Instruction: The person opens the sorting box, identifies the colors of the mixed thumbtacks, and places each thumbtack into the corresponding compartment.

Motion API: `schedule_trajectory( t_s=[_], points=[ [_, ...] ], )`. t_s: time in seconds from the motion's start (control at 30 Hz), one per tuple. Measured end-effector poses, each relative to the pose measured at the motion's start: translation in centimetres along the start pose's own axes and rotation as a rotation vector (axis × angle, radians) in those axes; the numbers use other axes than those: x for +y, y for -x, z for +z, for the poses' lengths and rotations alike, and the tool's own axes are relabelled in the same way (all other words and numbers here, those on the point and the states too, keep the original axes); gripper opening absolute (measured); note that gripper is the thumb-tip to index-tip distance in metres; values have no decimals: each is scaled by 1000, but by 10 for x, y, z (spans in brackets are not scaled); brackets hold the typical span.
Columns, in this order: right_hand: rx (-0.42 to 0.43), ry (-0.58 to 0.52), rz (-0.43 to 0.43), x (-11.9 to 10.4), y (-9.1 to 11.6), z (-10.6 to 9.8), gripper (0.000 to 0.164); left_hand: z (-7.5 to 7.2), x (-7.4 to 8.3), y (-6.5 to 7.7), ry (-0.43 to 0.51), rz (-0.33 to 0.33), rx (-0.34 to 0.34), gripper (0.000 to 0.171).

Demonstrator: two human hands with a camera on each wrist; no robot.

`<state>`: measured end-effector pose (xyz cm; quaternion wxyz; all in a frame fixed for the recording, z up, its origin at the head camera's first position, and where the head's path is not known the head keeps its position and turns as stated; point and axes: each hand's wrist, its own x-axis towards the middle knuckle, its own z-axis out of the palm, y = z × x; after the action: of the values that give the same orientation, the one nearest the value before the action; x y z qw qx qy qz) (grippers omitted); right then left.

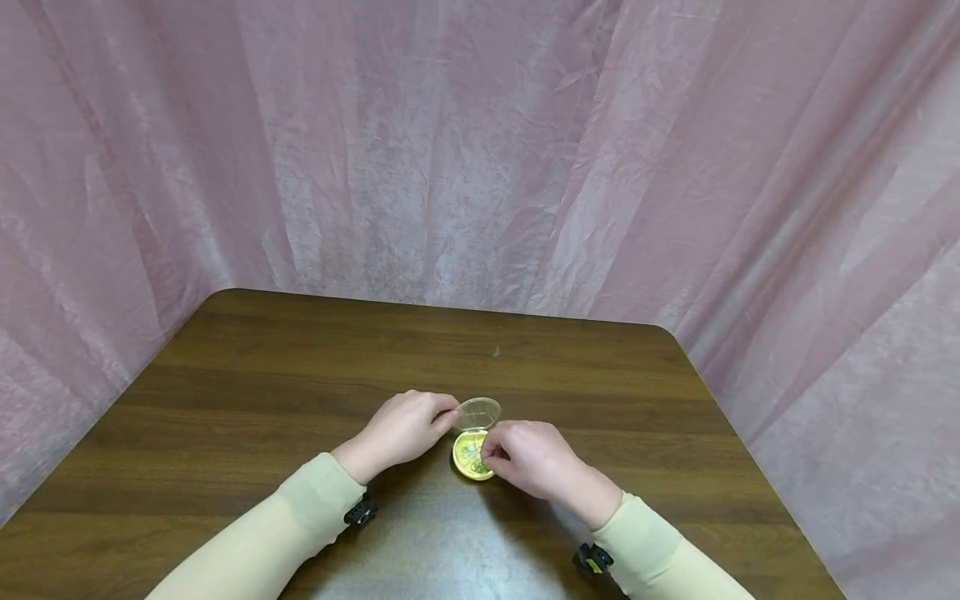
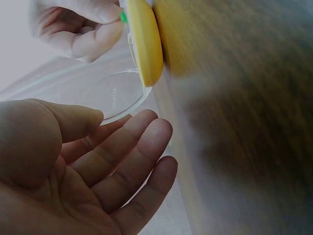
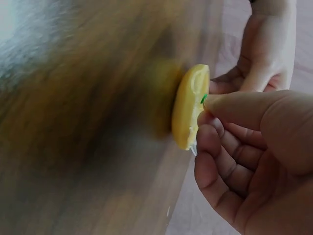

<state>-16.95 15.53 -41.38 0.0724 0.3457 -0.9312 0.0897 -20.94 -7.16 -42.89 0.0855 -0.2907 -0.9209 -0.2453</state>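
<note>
A small round yellow case point(image 1: 463, 471) lies on the table with its clear hinged lid point(image 1: 480, 412) raised. Thin green and pale pieces show inside it. My left hand point(image 1: 407, 423) pinches the lid's edge between thumb and forefinger; in the left wrist view its other fingers point(image 2: 146, 181) spread loosely below. Over the case's right side, my right hand point(image 1: 534, 457) has thumb and forefinger pressed together. Between those tips a small green piece point(image 3: 204, 99) shows in the right wrist view, mostly covered, and its kind cannot be made out.
The brown wooden table point(image 1: 322, 350) has rounded far corners. Pink curtains point(image 1: 450, 167) hang behind it and along both sides. Each wrist wears a dark strap, the left strap point(image 1: 361, 509) and the right strap point(image 1: 592, 558), below pale sleeves.
</note>
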Motion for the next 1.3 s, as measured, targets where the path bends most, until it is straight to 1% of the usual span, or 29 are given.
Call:
schedule_trajectory(
  t_s=[0.13, 0.3, 0.43, 0.53, 0.6, 0.63, 0.7, 0.8, 0.87, 0.9, 1.0, 1.07, 1.2, 1.3],
  points=[
    [43, 50, -17, 0, 1, 5, 7, 0, 0, 0, -1, 1, 0, 16],
    [39, 42, -17, 1, 4, 6, 5, 0, 1, 0, 0, 16, 15, 14],
    [32, -10, 7, 4, 8, 2, 4, 0, 3, 0, 21, 37, 13, 18],
    [63, -71, 70, 9, 13, -2, 7, 0, 5, 1, 47, 75, -14, 29],
    [89, -121, 133, 13, 18, -5, 17, -1, 6, 2, 63, 104, -44, 41],
    [101, -142, 161, 15, 20, -6, 24, -1, 7, 2, 70, 118, -62, 48],
    [96, -178, 204, 18, 24, -7, 46, -2, 10, 4, 80, 139, -93, 61],
    [56, -209, 231, 19, 27, -7, 83, -4, 14, 6, 96, 161, -133, 77],
    [38, -205, 232, 18, 27, -6, 99, -4, 17, 7, 103, 170, -149, 87],
    [35, -197, 232, 17, 26, -5, 103, -4, 18, 8, 102, 178, -152, 92],
    [37, -161, 225, 16, 24, -4, 109, -2, 22, 10, 87, 205, -156, 105],
    [16, -146, 214, 16, 23, -4, 112, 0, 24, 11, 67, 226, -153, 110],
    [-45, -136, 195, 16, 24, -5, 118, 4, 26, 12, 37, 253, -148, 114],
    [-47, -138, 183, 16, 26, -4, 118, 5, 27, 12, 19, 256, -142, 113]
  ],
)
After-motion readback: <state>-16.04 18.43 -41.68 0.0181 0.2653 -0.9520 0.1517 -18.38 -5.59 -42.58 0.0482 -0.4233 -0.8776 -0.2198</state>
